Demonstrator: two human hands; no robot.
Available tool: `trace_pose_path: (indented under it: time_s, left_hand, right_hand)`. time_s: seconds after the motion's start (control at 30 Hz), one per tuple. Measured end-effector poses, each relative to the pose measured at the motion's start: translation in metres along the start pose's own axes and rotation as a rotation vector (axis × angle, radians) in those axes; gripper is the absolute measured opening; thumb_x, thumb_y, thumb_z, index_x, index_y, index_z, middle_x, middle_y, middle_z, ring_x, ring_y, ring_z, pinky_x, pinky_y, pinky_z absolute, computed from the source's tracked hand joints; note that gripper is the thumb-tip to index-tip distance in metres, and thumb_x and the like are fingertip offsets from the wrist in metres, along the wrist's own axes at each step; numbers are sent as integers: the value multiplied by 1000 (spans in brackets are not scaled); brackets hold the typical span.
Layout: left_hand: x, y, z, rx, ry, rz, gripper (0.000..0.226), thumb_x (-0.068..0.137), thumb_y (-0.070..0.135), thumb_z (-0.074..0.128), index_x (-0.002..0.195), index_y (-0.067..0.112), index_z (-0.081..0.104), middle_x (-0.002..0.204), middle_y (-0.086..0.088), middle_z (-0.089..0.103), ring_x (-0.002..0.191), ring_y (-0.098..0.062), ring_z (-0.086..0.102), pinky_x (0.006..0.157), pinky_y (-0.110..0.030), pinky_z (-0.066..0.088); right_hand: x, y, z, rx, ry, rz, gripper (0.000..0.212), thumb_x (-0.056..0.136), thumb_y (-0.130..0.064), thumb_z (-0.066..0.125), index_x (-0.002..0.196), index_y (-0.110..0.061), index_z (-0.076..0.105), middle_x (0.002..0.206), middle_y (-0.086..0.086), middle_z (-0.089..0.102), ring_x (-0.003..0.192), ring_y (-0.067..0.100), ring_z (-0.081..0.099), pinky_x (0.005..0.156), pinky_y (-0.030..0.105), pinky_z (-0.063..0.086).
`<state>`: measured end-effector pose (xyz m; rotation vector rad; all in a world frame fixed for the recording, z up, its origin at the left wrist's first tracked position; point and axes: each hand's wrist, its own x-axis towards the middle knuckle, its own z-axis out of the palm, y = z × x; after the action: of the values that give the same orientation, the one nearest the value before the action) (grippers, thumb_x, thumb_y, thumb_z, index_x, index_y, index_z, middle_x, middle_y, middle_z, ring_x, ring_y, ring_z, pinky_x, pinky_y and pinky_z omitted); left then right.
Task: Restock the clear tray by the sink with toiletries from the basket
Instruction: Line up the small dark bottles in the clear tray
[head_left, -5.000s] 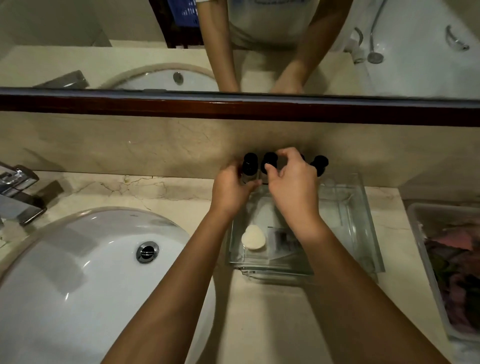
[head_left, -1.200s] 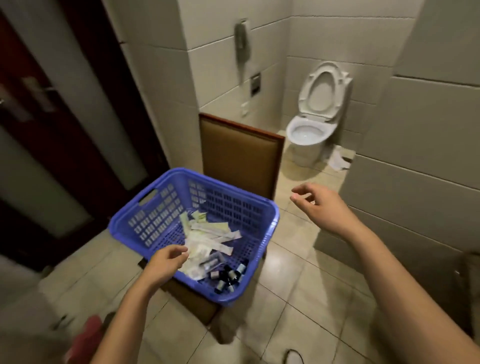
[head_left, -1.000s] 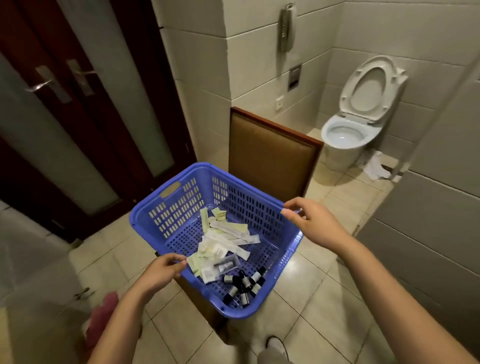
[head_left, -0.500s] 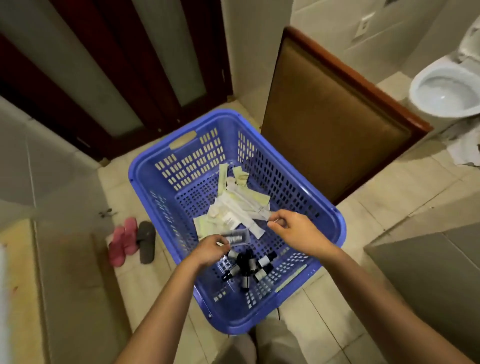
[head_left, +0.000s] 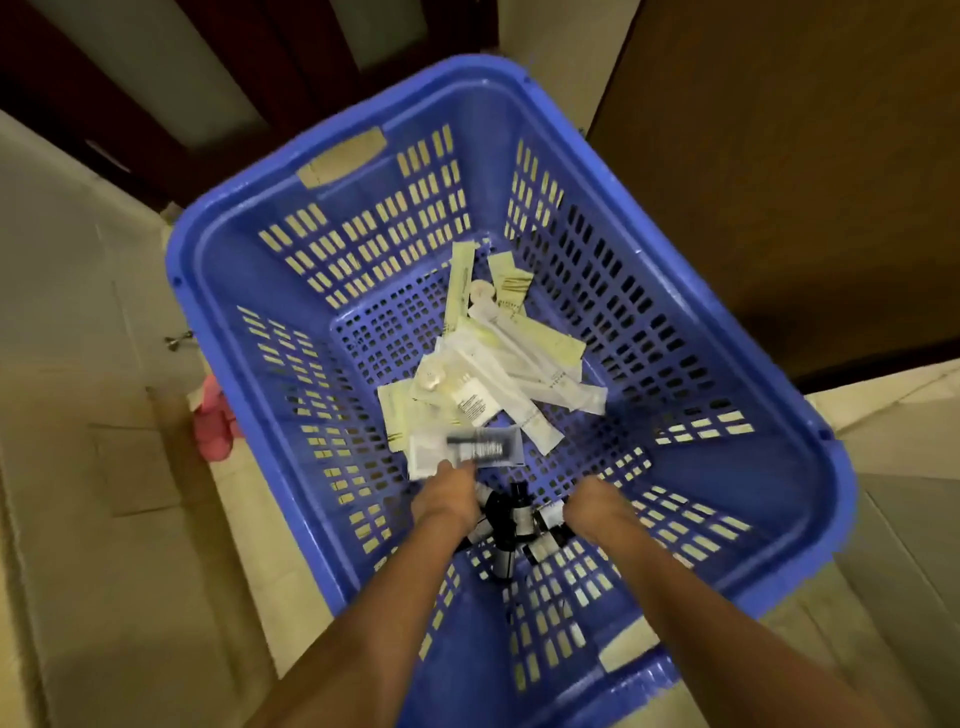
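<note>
I look straight down into the blue slatted basket (head_left: 727, 467). Pale sachets and long wrapped packets (head_left: 498, 364) lie heaped in the middle of its floor. Small bottles with black caps (head_left: 511, 519) cluster at the near end, between my wrists. My left hand (head_left: 447, 501) pinches a clear packet with a dark item inside (head_left: 465, 451); the packet is motion-blurred. My right hand (head_left: 597, 506) reaches down beside the bottles with its fingers curled under and hidden. The clear tray and the sink are out of view.
A brown padded chair back (head_left: 779, 182) rises behind the basket at upper right. Dark door panels (head_left: 218, 62) run along the top. Pink slippers (head_left: 213, 421) lie on the tiled floor to the left, next to a beige surface (head_left: 67, 364).
I have turned from the sink to the basket and leaned over it. Both hands have dropped inside. The left hand has closed on the clear packet, and the right has moved down to the bottles.
</note>
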<state>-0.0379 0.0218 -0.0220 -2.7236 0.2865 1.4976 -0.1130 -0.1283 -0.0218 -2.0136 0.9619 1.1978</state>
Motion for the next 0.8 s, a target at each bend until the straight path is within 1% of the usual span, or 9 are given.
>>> trace_pose_path:
  time_s: [0.07, 0.13, 0.2, 0.27, 0.3, 0.5, 0.6, 0.7, 0.8]
  left_hand:
    - [12, -4, 9, 66, 16, 7, 53, 90, 2, 51, 138, 16, 35, 134, -12, 37, 124, -33, 42, 95, -42, 44]
    - [21, -7, 16, 112, 35, 71, 55, 87, -1, 52, 138, 14, 35, 138, -12, 35, 128, -32, 36, 98, -41, 43]
    - [27, -7, 22, 166, 53, 156, 53, 85, 1, 56, 134, 13, 40, 137, -12, 35, 128, -31, 34, 98, -42, 41]
    - [32, -3, 26, 237, 66, 195, 48, 84, 7, 61, 129, 13, 45, 134, -12, 38, 126, -31, 35, 98, -41, 40]
    - [34, -1, 27, 269, 63, 199, 45, 85, 10, 62, 127, 13, 47, 133, -12, 39, 126, -31, 35, 98, -40, 40]
    - [43, 8, 34, 342, 31, 189, 43, 86, 6, 60, 127, 10, 49, 136, -15, 39, 129, -32, 33, 104, -41, 35]
    - [43, 4, 33, 315, -23, 135, 52, 87, 4, 60, 134, 9, 40, 138, -15, 39, 129, -33, 36, 100, -42, 39]
    - [43, 2, 30, 305, -57, 65, 50, 90, 3, 56, 137, 8, 37, 138, -14, 42, 127, -32, 41, 97, -41, 41]
    - [39, 1, 26, 270, -4, 35, 50, 89, 1, 55, 136, 6, 37, 137, -13, 44, 125, -31, 44, 95, -40, 43]
  right_hand:
    - [12, -4, 12, 12, -38, 3, 39, 95, -12, 47, 62, -16, 28, 59, 4, 26, 50, 17, 24, 47, 28, 20]
    - [21, -11, 23, 22, -74, -5, 40, 95, -10, 45, 61, -17, 26, 59, 5, 26, 49, 18, 24, 47, 28, 21]
    - [29, -21, 33, 37, -86, -1, 33, 94, -9, 45, 64, -14, 32, 61, 5, 32, 51, 20, 33, 51, 29, 30]
    - [33, -33, 39, 42, -92, 20, 14, 93, -11, 48, 79, -9, 44, 72, 7, 45, 65, 24, 48, 60, 31, 40]
    - [34, -38, 41, 30, -90, 35, 6, 92, -13, 49, 89, -9, 48, 81, 8, 49, 72, 25, 51, 64, 32, 41]
    - [53, -40, 47, -8, -139, 59, 11, 89, -11, 53, 99, -8, 51, 100, 14, 63, 82, 26, 59, 67, 32, 48]
    - [62, -35, 53, 35, -153, 31, 8, 87, -14, 56, 88, -7, 52, 84, 11, 60, 75, 26, 59, 63, 31, 48]
    - [66, -30, 54, 76, -137, -28, 24, 86, -23, 60, 70, -11, 48, 66, 5, 49, 57, 20, 48, 51, 26, 39]
    - [63, -27, 46, 99, -107, -70, 37, 84, -24, 62, 58, -14, 38, 57, 2, 40, 48, 16, 38, 43, 24, 29]
